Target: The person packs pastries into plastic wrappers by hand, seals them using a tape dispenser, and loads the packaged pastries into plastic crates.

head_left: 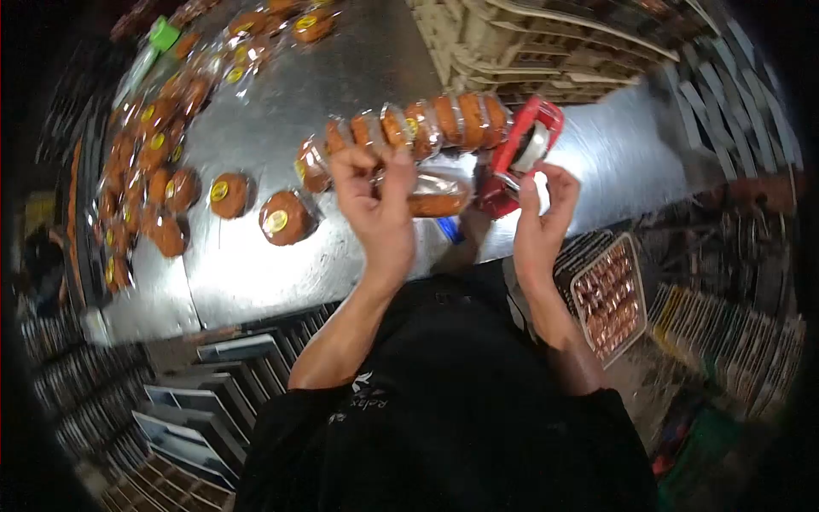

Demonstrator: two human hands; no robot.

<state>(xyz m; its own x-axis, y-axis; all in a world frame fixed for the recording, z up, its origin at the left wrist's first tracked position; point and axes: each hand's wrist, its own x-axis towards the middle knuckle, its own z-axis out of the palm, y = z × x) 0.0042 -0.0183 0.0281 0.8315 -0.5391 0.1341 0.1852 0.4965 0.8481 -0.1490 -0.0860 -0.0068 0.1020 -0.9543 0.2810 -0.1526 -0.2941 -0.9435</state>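
My left hand (375, 200) is raised over a steel table (341, 77) and grips one end of a clear-wrapped brown pastry (437, 196). My right hand (542, 218) is at the other side of it, fingers on a red tape dispenser (525, 154) that stands on the table. Just behind my hands lies a row of several wrapped pastries (418, 126) set edge to edge. Two single wrapped pastries with yellow stickers (281, 218) lie to the left of my left hand.
Many more wrapped, stickered pastries (149, 145) crowd the table's left side and far end. A green object (162, 34) sits at the far left. Stacked pale crates (546, 43) stand beyond the table. A wire tray of baked goods (607, 294) sits low on the right.
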